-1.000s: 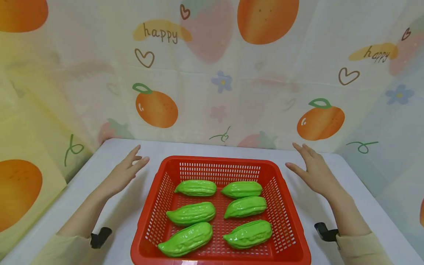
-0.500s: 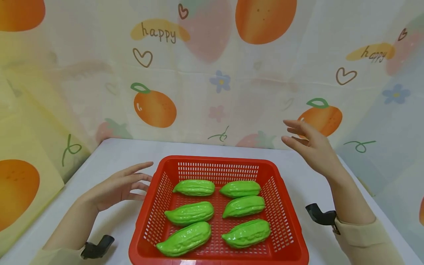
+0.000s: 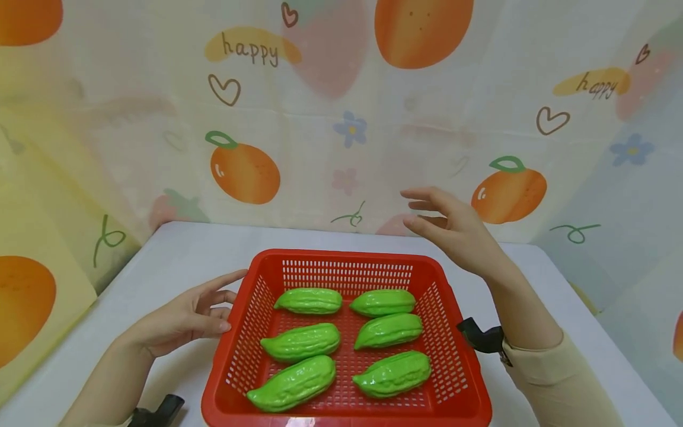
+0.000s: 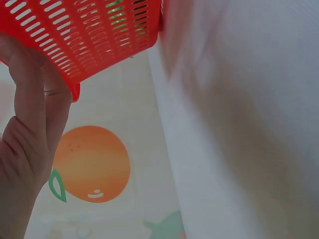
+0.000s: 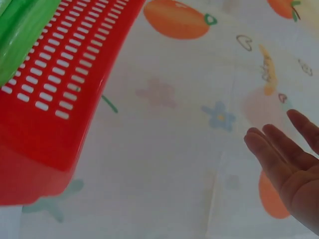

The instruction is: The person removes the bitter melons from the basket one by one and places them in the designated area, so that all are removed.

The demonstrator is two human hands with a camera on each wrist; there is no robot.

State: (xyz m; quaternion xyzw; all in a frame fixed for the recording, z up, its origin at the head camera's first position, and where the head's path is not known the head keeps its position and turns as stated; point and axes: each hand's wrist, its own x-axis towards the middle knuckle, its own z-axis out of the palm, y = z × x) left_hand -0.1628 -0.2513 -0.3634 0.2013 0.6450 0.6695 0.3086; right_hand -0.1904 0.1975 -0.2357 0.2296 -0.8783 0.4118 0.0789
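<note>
A red plastic basket [image 3: 347, 254] with slotted walls stands on the white table and holds several bright green bitter melons [image 3: 392, 373]. At its left rim is my left hand [image 3: 181, 317], fingers slightly bent, thumb and fingertips touching the rim from outside. In the left wrist view, the left hand's fingers [image 4: 30, 89] reach up to the basket wall [image 4: 89, 30], and their tips are partly hidden. My right hand [image 3: 459, 231] hovers in the air beyond the basket's back right corner, fingers loosely extended and holding nothing. In the right wrist view, the right hand [image 5: 294, 174] is apart from the basket.
A fruit-patterned cloth [image 3: 320, 148] hangs behind the table and continues along both sides. White table surface [image 3: 539, 308] shows around the basket. A black wrist-camera mount [image 3: 482, 337] sits on the right forearm, over the basket's right edge.
My left hand has moved right and down onto the basket's left rim. My right hand has risen and moved left, above the table's back edge. The bitter melons stay put.
</note>
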